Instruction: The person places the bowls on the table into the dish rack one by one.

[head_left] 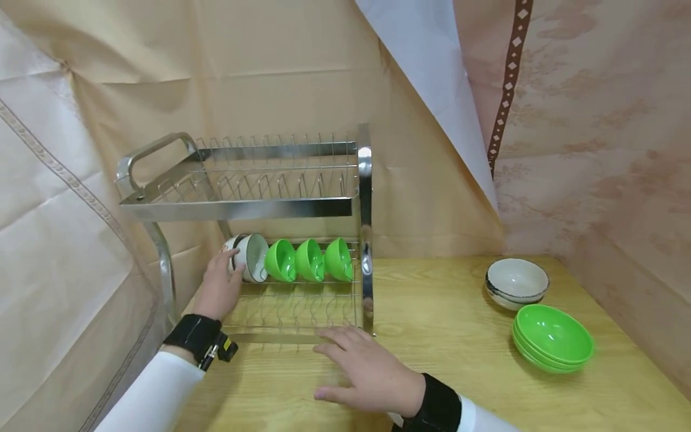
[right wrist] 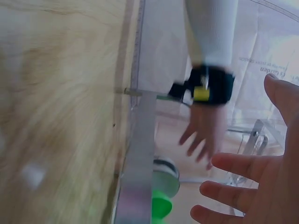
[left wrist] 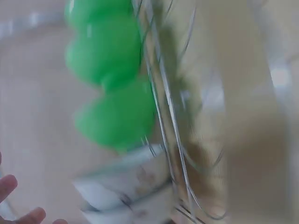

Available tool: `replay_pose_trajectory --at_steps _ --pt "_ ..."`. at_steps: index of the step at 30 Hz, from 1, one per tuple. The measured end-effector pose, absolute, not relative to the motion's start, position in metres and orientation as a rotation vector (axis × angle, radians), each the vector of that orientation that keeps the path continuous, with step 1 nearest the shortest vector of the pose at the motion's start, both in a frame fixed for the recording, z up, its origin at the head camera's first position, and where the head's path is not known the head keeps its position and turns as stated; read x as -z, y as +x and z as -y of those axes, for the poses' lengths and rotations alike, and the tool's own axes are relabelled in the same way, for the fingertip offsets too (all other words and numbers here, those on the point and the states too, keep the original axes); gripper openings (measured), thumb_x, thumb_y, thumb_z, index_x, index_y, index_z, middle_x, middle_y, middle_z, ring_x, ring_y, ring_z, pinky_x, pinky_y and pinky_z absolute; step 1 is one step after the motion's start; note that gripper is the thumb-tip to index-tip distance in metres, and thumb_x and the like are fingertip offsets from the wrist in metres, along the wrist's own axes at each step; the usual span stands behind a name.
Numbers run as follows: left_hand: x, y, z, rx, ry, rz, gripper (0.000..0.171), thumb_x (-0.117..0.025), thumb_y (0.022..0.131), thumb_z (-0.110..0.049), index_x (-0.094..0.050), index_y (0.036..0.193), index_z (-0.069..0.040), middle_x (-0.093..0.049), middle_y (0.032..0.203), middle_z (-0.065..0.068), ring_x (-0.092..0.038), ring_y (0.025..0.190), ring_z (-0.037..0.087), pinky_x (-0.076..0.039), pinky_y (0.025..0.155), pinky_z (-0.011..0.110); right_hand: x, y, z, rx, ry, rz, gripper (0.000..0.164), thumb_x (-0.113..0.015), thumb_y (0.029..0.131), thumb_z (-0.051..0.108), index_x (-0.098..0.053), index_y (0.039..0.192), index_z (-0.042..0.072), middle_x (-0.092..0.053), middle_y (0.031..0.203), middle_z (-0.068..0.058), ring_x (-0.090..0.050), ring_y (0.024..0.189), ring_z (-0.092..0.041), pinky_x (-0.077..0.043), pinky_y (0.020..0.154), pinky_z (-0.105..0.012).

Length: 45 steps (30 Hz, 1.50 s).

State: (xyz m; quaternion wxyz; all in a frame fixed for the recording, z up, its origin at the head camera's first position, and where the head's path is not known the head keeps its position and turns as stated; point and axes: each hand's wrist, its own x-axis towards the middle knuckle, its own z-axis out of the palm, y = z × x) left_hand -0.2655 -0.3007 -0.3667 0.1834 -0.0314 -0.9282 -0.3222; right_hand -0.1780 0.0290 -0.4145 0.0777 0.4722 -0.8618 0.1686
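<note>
Straight right fingers point(right wrist: 245, 165), straight left fingers point(right wrist: 196, 143) visibly apart from racked white bowls point(left wrist: 131, 184) only in wrist views.

we wear white sleeves, the left sleeve point(head_left: 153, 393) close-fitting and the right sleeve point(head_left: 480, 418) only partly in view. past them we have a wide black left band point(head_left: 193, 333) and a similarly wide black right band point(head_left: 439, 403), with our left hand point(head_left: 218, 291) and right hand point(head_left: 375, 375) bare. our left band carries a small, boxy black camera point(head_left: 228, 350) marked with a yellow patch point(right wrist: 201, 94).
</note>
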Motion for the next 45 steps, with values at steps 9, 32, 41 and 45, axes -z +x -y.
replay_pose_trajectory --at_steps 9,32,41,45 --pt "0.383 -0.171 0.218 0.593 -0.499 2.573 0.056 -0.062 0.097 -0.041 -0.049 0.144 -0.014 -0.040 0.151 0.015 -0.041 0.135 0.038 -0.042 0.101 0.062 0.415 -0.174 -0.089 -0.497 1.202 2.694 0.070 -0.049 0.092 0.069 -0.051 0.142 0.019 -0.043 0.151 -0.002 -0.037 0.141 -0.023 -0.027 0.117 -0.049" --pt "0.420 -0.136 0.132 0.384 -0.828 2.483 0.073 -0.054 0.090 -0.068 -0.042 0.151 -0.029 -0.040 0.153 0.008 -0.041 0.137 0.034 -0.043 0.104 0.054 0.395 -0.160 -0.176 -0.456 0.732 2.654 0.056 -0.066 0.090 0.056 -0.062 0.131 0.020 -0.056 0.138 -0.001 -0.055 0.125 -0.027 -0.047 0.100 -0.049" --pt "0.413 -0.138 0.120 0.423 -0.855 2.493 0.071 -0.052 0.091 -0.067 -0.042 0.151 -0.030 -0.037 0.155 0.006 -0.039 0.139 0.031 -0.040 0.108 0.051 0.376 -0.175 -0.246 -0.622 0.360 2.737 0.038 -0.059 0.098 0.021 -0.057 0.129 0.000 -0.058 0.128 -0.023 -0.059 0.110 -0.039 -0.051 0.083 -0.053" --pt "0.411 -0.138 0.117 0.436 -0.844 2.507 0.071 -0.051 0.092 -0.068 -0.042 0.151 -0.030 -0.036 0.155 0.006 -0.038 0.139 0.030 -0.040 0.108 0.051 0.379 -0.181 -0.276 -0.572 0.197 2.887 0.038 -0.055 0.099 0.029 -0.060 0.123 -0.002 -0.064 0.116 -0.022 -0.063 0.088 -0.029 -0.051 0.068 -0.046"
